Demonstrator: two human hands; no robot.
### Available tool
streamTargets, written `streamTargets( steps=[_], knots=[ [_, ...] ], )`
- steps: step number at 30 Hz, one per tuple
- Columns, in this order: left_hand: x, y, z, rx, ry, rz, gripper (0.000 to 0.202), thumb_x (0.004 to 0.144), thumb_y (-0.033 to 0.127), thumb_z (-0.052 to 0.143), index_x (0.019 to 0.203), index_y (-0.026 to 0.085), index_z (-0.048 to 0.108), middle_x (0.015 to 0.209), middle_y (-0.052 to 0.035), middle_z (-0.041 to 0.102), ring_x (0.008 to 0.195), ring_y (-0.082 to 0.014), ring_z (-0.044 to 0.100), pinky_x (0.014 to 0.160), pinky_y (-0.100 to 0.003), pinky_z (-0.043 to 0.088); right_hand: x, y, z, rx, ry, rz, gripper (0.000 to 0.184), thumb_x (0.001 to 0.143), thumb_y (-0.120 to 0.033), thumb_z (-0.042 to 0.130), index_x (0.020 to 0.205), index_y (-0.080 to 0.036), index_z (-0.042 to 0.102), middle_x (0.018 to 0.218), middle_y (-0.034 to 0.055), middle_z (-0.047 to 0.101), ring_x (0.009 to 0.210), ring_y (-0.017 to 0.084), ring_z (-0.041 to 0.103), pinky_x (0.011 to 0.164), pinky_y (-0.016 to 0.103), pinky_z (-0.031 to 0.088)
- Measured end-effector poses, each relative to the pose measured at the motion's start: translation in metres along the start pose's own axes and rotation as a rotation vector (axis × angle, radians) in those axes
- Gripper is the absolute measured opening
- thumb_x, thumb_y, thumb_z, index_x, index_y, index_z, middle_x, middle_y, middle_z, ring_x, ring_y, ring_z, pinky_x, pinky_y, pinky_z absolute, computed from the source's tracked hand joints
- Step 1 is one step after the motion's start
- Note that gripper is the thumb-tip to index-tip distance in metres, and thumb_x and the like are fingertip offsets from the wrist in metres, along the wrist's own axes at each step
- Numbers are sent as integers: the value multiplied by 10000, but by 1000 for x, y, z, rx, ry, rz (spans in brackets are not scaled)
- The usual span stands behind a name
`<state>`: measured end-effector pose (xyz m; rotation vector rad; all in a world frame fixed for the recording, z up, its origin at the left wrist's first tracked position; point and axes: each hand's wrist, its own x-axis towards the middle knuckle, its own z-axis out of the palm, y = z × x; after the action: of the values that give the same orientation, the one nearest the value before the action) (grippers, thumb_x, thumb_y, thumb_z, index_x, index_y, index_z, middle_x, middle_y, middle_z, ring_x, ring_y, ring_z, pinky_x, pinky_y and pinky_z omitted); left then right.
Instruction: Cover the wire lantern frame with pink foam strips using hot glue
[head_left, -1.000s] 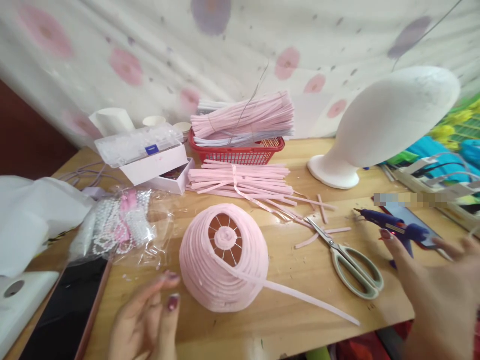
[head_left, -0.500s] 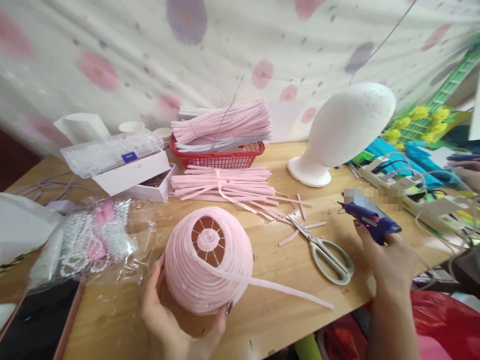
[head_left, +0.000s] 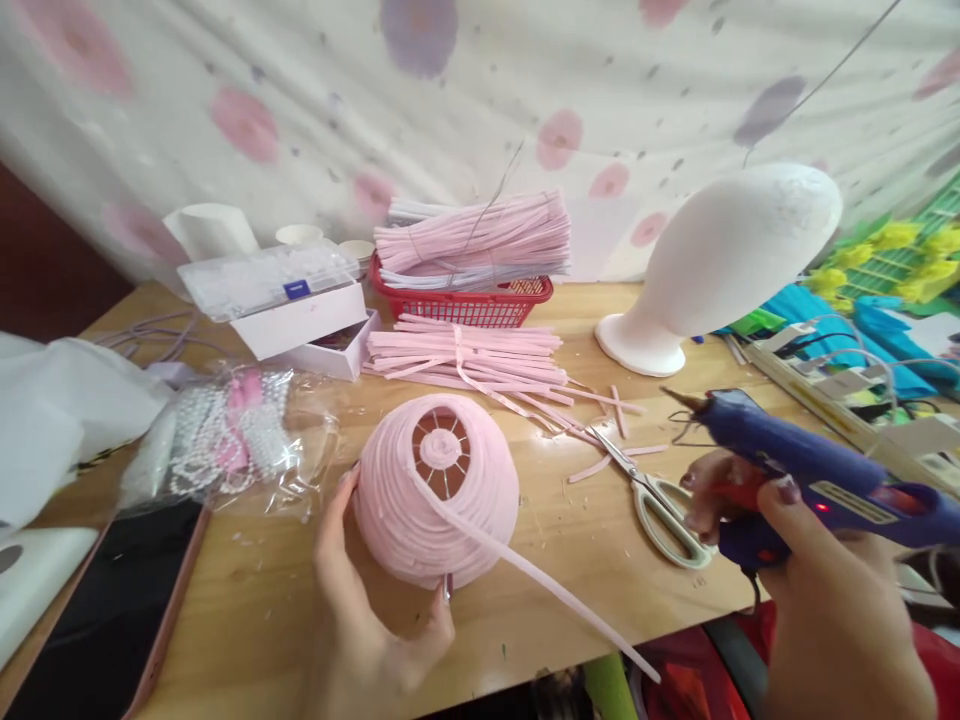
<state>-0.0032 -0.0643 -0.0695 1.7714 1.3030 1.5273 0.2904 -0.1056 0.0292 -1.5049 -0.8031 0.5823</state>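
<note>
My left hand (head_left: 367, 610) holds a round form wound with pink pipe cleaners (head_left: 390, 530) from its near left side, fingers spread around the curve. At its top, a gap shows thin wire spokes around a small coiled pink centre. One loose pipe cleaner end (head_left: 570, 592) trails from the form toward the table's front edge. In my right hand (head_left: 832, 580) is a blue hot glue gun (head_left: 787, 440), raised, its nozzle pointing left and a red light lit on its side. Scissors with pale handles (head_left: 660, 515) lie just left of this hand.
Behind the form lie a bundle of pink pipe cleaners (head_left: 480, 360) and a red basket (head_left: 465, 308) full of more. A white foam head (head_left: 727, 260) stands at the back right. Bagged pearl strands (head_left: 225, 440), boxes (head_left: 300, 325) and a phone (head_left: 112, 610) occupy the left.
My right hand has brought the glue gun up and closer, with the nozzle still toward the left. The view has shifted left a little. My left hand keeps its hold on the form.
</note>
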Motion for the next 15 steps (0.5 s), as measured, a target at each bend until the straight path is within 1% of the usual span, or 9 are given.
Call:
streamTargets(
  steps=[2,4,6,7,9,10,11,13,15],
  knots=[
    [-1,11,-2,19,-34,-35,988,737,225,712,1598,192,229,1584,-193,388,1474,-396,399,1206,-606,365,-10,-10,13,13,-125,1,395,734,-605,781,819,-231,688,730,77,694,519,214,594,403,314,419],
    [-4,16,-4,11,-58,-77,917,779,211,674,1594,204,254,1597,-179,382,1492,-385,375,1240,-618,293,-14,-13,21,-17,-217,-8,451,708,-668,785,813,-236,711,686,74,691,549,235,623,440,328,470],
    [-6,14,-8,-19,-60,-97,862,804,198,665,1582,212,294,1597,-177,392,1488,-385,384,1241,-619,293,-10,-13,26,-76,-342,-43,489,695,-706,785,793,-232,720,656,72,686,601,255,661,519,345,543],
    [-7,11,-9,-36,-50,-96,838,812,189,667,1574,217,318,1594,-176,402,1482,-384,396,1236,-613,310,-7,-12,28,-113,-442,-65,502,713,-718,765,783,-223,723,657,74,688,622,259,675,548,347,566],
    [-9,4,-12,-61,-10,-83,791,829,170,670,1556,228,364,1580,-169,429,1470,-375,420,1228,-594,338,1,-11,33,-193,-647,-122,508,813,-710,675,796,-206,729,693,78,699,644,243,686,559,325,579],
    [-9,2,-14,-63,17,-70,764,840,162,666,1547,235,384,1571,-161,442,1464,-367,431,1225,-584,349,5,-12,37,-222,-728,-154,517,853,-706,632,814,-200,733,714,76,701,647,229,685,558,310,577],
    [-9,0,-15,-53,43,-52,731,853,155,656,1535,243,407,1563,-150,454,1458,-356,439,1221,-571,359,9,-13,43,-239,-790,-186,527,866,-710,614,835,-198,737,733,73,702,656,219,685,563,300,575],
    [-7,1,-16,5,72,5,663,882,139,622,1510,261,449,1544,-121,476,1447,-324,452,1220,-535,365,15,-20,56,-255,-866,-257,538,854,-723,623,899,-202,746,799,76,711,723,221,697,598,295,572],
    [-5,5,-17,78,67,70,609,914,123,565,1495,278,471,1530,-90,495,1443,-287,453,1224,-488,357,20,-29,69,-259,-941,-338,545,844,-726,639,963,-206,749,883,85,723,799,228,701,625,294,565]
  ],
)
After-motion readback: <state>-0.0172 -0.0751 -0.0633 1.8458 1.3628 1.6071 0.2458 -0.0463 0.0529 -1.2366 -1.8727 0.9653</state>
